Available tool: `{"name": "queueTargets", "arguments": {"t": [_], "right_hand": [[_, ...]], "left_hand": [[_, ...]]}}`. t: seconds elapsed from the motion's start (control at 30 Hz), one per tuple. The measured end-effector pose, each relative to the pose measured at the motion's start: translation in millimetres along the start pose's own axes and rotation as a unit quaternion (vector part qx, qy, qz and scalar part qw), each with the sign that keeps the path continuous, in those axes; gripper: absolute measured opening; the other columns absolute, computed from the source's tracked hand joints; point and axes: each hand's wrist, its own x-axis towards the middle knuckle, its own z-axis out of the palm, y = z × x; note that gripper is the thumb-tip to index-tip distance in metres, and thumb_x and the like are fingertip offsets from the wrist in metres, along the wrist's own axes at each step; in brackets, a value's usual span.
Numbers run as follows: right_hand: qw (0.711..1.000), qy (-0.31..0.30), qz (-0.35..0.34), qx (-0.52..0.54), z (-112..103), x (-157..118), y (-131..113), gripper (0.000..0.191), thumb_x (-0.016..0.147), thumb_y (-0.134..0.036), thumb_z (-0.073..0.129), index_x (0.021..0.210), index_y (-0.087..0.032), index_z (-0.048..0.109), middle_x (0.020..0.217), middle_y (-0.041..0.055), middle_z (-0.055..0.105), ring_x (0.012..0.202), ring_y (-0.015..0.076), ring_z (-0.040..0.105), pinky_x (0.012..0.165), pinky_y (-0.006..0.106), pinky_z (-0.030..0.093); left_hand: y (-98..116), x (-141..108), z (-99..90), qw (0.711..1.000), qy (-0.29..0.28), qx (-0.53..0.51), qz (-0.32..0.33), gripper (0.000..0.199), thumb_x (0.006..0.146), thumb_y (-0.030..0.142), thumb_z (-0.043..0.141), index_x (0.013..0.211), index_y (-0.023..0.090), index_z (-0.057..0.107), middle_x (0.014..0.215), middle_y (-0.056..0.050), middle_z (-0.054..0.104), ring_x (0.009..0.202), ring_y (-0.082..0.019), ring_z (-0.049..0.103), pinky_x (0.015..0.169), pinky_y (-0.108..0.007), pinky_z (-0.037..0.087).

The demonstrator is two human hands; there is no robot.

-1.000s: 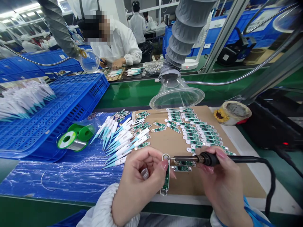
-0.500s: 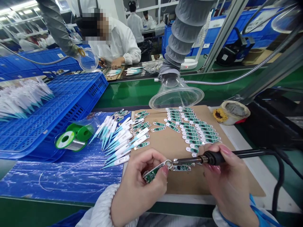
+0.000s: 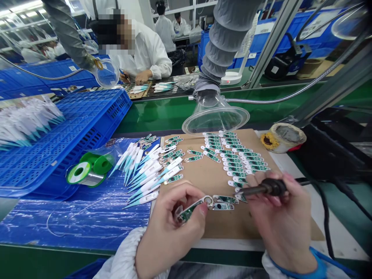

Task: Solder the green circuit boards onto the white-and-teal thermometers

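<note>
My left hand [image 3: 177,228] pinches a small green circuit board [image 3: 189,211] with a round metal ring at its upper right end. My right hand [image 3: 280,221] is wrapped round a soldering iron [image 3: 271,187], its tip pointing left, a short way right of the held board. Several circuit boards [image 3: 234,164] lie in rows on the brown cardboard [image 3: 203,174]. Two more boards [image 3: 223,206] rest just right of my left fingertips. White and teal thermometers [image 3: 148,169] lie left of the cardboard, beside a solder wire spool [image 3: 84,173].
A clear fume funnel [image 3: 215,119] hangs over the back of the cardboard. Blue crates [image 3: 95,112] stand at the left. A round container with a yellow sponge [image 3: 283,138] sits at the back right. Across the bench a person in white [image 3: 145,50] works.
The soldering iron has moved right, off the ring of the held board, and its tip has swung with my right hand. My left hand still holds the board in nearly the same place.
</note>
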Motion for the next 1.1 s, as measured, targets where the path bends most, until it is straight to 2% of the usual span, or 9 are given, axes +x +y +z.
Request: {"name": "queueTargets", "arguments": {"t": [0.13, 0.2, 0.27, 0.33, 0.43, 0.6, 0.83, 0.97, 1.1], "right_hand": [[0.999, 0.009, -0.028, 0.032, 0, 0, -2, 0.037, 0.093, -0.062, 0.057, 0.091, -0.027, 0.067, 0.039, -0.0105, 0.021, 0.038, 0.0092, 0.022, 0.041, 0.021, 0.032], [0.999, -0.019, -0.047, -0.017, 0, -6, 2, 0.028, 0.094, -0.055, 0.059, 0.104, -0.03, 0.067, 0.043, -0.0077, 0.046, 0.039, 0.0104, 0.044, 0.044, 0.022, 0.044], [0.991, -0.065, -0.073, -0.089, 0, -14, 6, 0.018, 0.095, -0.044, 0.062, 0.109, -0.033, 0.066, 0.067, -0.0025, 0.07, 0.059, 0.015, 0.067, 0.057, 0.026, 0.058], [0.975, -0.115, -0.105, -0.158, 2, -22, 8, 0.015, 0.093, -0.033, 0.067, 0.108, -0.034, 0.067, 0.084, -0.0008, 0.077, 0.072, 0.018, 0.075, 0.067, 0.03, 0.064], [0.953, -0.143, -0.155, -0.218, 5, -29, 7, 0.018, 0.088, -0.021, 0.073, 0.099, -0.035, 0.068, 0.086, -0.0032, 0.077, 0.071, 0.0175, 0.076, 0.064, 0.025, 0.065], [0.953, -0.087, -0.183, -0.227, 4, -27, 7, 0.028, 0.086, -0.017, 0.075, 0.107, -0.033, 0.065, 0.085, -0.0034, 0.078, 0.074, 0.0166, 0.076, 0.066, 0.022, 0.066], [0.927, -0.039, -0.229, -0.296, -3, -25, 9, 0.033, 0.077, -0.015, 0.083, 0.103, -0.026, 0.066, 0.089, -0.0025, 0.076, 0.08, 0.0144, 0.075, 0.082, 0.024, 0.062], [0.922, -0.048, -0.221, -0.316, 0, -26, 8, 0.034, 0.078, -0.019, 0.083, 0.106, -0.027, 0.066, 0.092, -0.0019, 0.076, 0.083, 0.017, 0.074, 0.08, 0.029, 0.061], [0.936, 0.005, -0.204, -0.285, 0, -21, 10, 0.026, 0.091, -0.032, 0.07, 0.117, -0.029, 0.065, 0.098, 0.001, 0.076, 0.082, 0.018, 0.072, 0.076, 0.034, 0.059]], "left_hand": [[-1, 2, -2.5, 0.999, 0.01, -0.014, 0.042, 0.011, 0.088, 0.023, 0.07, 0.086, 0.022, 0.08, 0.073, -0.001, 0.054, 0.056, -0.008, 0.046, 0.045, -0.02, 0.034], [0, 2, -1.8, 0.998, 0.012, -0.048, 0.029, 0.011, 0.09, 0.024, 0.07, 0.088, 0.024, 0.081, 0.07, -0.002, 0.061, 0.057, -0.008, 0.05, 0.045, -0.018, 0.037], [0, 1, 0.4, 0.996, 0.011, -0.089, 0.01, 0.011, 0.091, 0.024, 0.07, 0.09, 0.024, 0.081, 0.07, -0.003, 0.069, 0.056, -0.009, 0.056, 0.044, -0.016, 0.041], [-1, 0, 3.5, 0.992, 0.007, -0.125, -0.011, 0.011, 0.091, 0.025, 0.069, 0.092, 0.023, 0.08, 0.072, -0.004, 0.074, 0.058, -0.011, 0.063, 0.044, -0.015, 0.045], [-2, 1, 7.1, 0.988, -0.003, -0.15, -0.023, 0.013, 0.093, 0.025, 0.066, 0.093, 0.021, 0.079, 0.075, -0.005, 0.078, 0.06, -0.014, 0.07, 0.043, -0.016, 0.049], [-10, 3, 4.4, 0.996, 0.018, 0.037, 0.08, 0.012, 0.093, 0.019, 0.066, 0.093, 0.022, 0.077, 0.074, -0.002, 0.074, 0.056, -0.01, 0.058, 0.05, -0.022, 0.048], [-27, -7, -5.2, 0.936, 0.001, 0.238, 0.261, 0.031, 0.097, 0.003, 0.057, 0.124, 0.014, 0.065, 0.101, -0.008, 0.07, 0.09, -0.013, 0.065, 0.078, -0.024, 0.052], [-31, -6, -6.6, 0.943, -0.053, 0.25, 0.212, 0.022, 0.1, 0.008, 0.052, 0.112, 0.014, 0.069, 0.093, -0.007, 0.068, 0.083, -0.014, 0.063, 0.074, -0.027, 0.049], [-32, 6, -10.4, 0.99, -0.058, 0.121, 0.05, 0.018, 0.096, 0.019, 0.06, 0.084, 0.017, 0.074, 0.071, -0.002, 0.064, 0.066, -0.012, 0.055, 0.061, -0.024, 0.041]]}}
